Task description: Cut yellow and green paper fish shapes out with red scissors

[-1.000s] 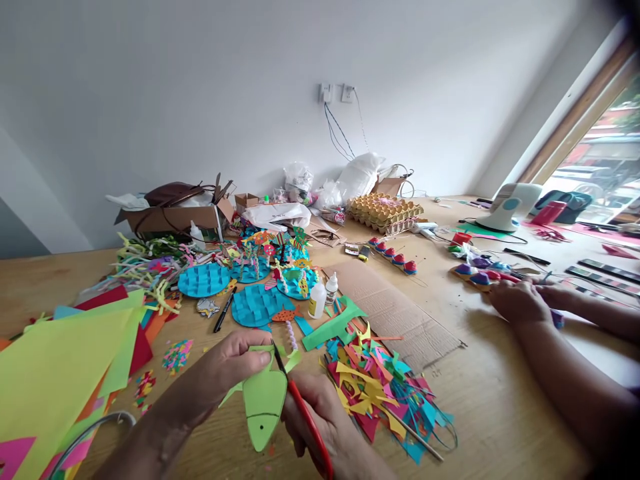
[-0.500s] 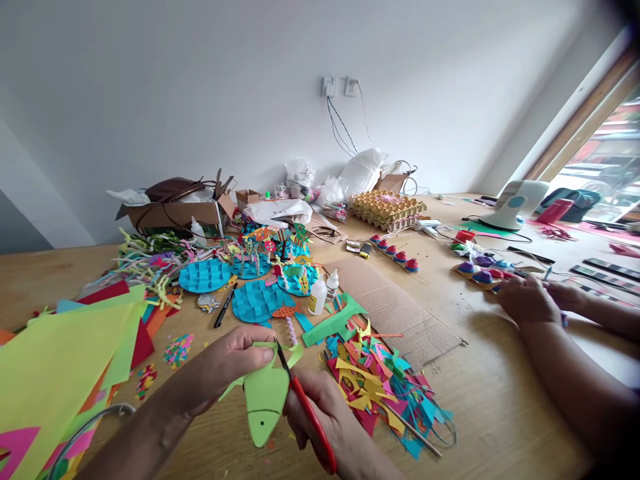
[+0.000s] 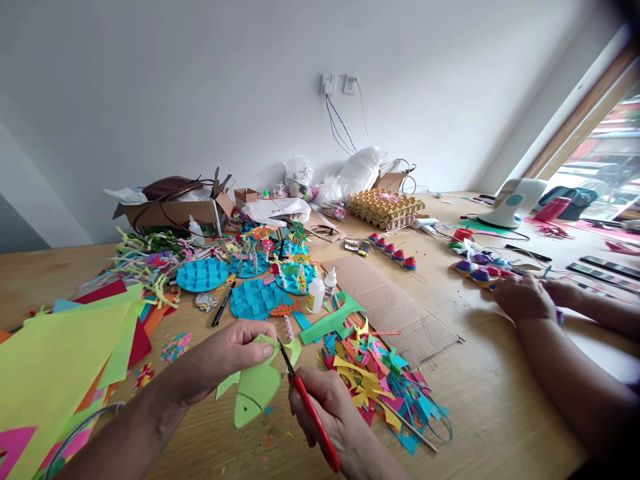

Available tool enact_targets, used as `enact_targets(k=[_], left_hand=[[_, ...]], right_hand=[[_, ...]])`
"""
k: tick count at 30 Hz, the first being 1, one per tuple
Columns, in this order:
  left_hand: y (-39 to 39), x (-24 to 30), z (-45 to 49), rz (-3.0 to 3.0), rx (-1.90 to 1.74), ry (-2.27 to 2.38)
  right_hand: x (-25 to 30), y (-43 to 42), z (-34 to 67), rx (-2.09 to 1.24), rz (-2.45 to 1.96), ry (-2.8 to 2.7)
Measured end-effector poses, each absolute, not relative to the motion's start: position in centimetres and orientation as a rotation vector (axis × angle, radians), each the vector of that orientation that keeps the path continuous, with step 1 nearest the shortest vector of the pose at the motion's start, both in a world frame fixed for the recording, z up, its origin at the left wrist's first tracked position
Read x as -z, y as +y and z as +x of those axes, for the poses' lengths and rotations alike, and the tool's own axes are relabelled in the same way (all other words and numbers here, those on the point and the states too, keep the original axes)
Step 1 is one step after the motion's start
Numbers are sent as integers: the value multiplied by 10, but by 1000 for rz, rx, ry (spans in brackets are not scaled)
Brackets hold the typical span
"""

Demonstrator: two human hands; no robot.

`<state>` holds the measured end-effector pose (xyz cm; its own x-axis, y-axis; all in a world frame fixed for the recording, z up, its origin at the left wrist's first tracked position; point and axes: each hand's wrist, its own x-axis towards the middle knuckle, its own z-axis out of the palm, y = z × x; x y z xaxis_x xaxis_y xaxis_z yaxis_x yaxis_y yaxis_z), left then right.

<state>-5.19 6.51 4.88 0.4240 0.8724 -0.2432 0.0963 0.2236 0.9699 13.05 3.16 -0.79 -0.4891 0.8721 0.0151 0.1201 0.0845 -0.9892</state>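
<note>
Between thumb and fingers, my left hand (image 3: pixel 237 350) pinches a light green paper fish (image 3: pixel 257 390) near its tail. The fish has a drawn eye and a curved head line, and its head points down toward me. Red-handled scissors (image 3: pixel 313 420) are gripped in my right hand (image 3: pixel 333 413), their blades at the edge of the paper by my left thumb. Whether the blades are parted is hard to see. Just beyond lie blue textured paper discs (image 3: pixel 260 300) and an orange paper fish (image 3: pixel 284 309) on a twisted lilac stem.
Colourful paper scraps (image 3: pixel 370 373) lie right of my hands, beside a cardboard sheet (image 3: pixel 400 310). Two glue bottles (image 3: pixel 315 296) stand ahead. Coloured sheets (image 3: pixel 65 360) cover the left. A co-worker's hands (image 3: pixel 527 297) handle painted egg-carton pieces at right. Egg trays (image 3: pixel 385 207) are stacked behind.
The green fish has turned, its head swinging left and slightly up. My right hand and the scissors have shifted a little to the right.
</note>
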Motion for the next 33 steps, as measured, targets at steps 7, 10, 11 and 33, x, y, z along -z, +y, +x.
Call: enact_targets(k=[7,10,11,33], left_hand=[[59,-47,-42,1101,-831,1021],[56,-42,-37,1137,-844,1024],[56,-41,-36,1166,-837,1015],[53,-32,-26,1122,-893,964]], right_hand=[[12,31,129,-1527,-1012,-1625],[10,31,127,-1570,-1003,-1571],[9,31,126,-1579,-1007,-1558],[15,32,128,-1527,-980,-1569]])
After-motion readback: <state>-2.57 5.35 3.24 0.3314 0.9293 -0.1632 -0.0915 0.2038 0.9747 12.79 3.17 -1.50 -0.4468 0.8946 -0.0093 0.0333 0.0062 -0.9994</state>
